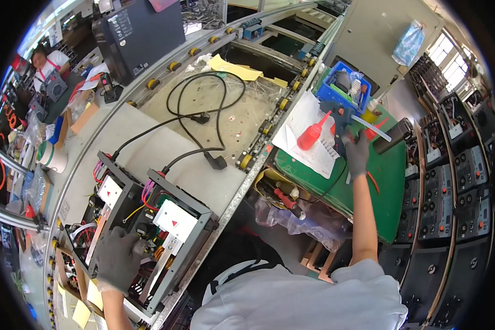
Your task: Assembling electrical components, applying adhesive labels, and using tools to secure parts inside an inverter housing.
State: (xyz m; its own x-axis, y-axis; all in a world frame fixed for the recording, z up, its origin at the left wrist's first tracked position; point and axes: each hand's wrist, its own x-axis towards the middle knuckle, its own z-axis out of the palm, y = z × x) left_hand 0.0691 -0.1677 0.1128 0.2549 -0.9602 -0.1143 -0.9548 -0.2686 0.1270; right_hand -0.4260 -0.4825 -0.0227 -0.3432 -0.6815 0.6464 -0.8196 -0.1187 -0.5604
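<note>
Two opened machine chassis (195, 234) with dark metal frames, coloured wires and white insulating boards stand side by side at the lower left. My left hand (118, 257), in a grey glove, is on the chassis, fingers curled over the wall between the two; its fingertips are partly hidden among the parts. At the right, my gloved right hand (357, 155) is closed around the handle of a dark blue glue gun (334, 114) above the green table. A whitish glue stick (373, 128) juts from the gun's rear. Close by it lie a red squeeze bottle (312, 133) and a paper sheet (291, 136).
Black power cords (221, 110) run from the chassis over the conveyor board. A blue bin (344, 88) of small parts and a dark cylinder (393, 136) stand on the green table (388, 198). Racked machines (440, 192) line the right. A person (50, 65) sits far left.
</note>
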